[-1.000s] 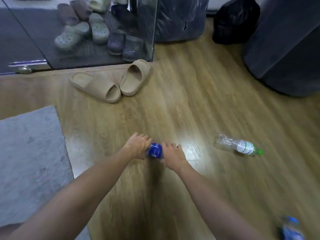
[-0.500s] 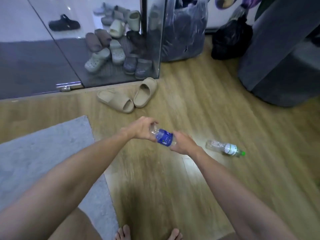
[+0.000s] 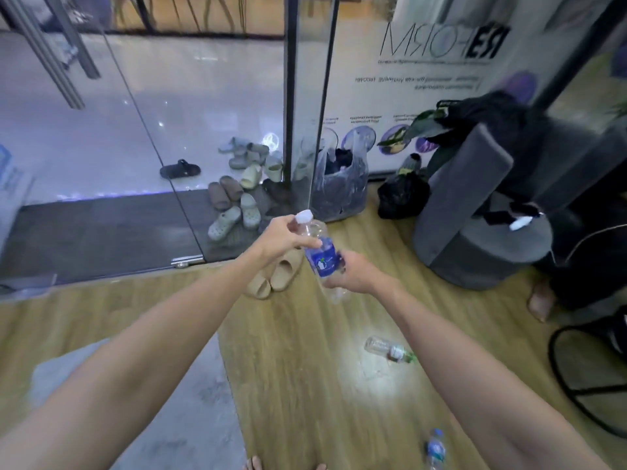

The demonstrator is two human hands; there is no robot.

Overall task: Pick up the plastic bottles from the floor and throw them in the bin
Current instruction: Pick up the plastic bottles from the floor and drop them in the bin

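both hands hold the blue bottle (image 3: 321, 256) up to carry it: left hand (image 3: 283, 236) fingers curl round its neck, right hand (image 3: 353, 273) fingers wrap its bottom.

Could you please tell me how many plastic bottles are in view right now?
3: a blue-label bottle held by both hands; a green-capped bottle on the floor; another blue-label one near the bottom edge. Others may be hidden.

I see a pair of tan slippers (image 3: 275, 276) on the wooden floor (image 3: 305, 368) beside a grey rug (image 3: 183, 418). More sandals (image 3: 234, 201) lie beyond the glass door (image 3: 135, 147). A grey chair (image 3: 475, 225) stands near a black bag (image 3: 402, 198).
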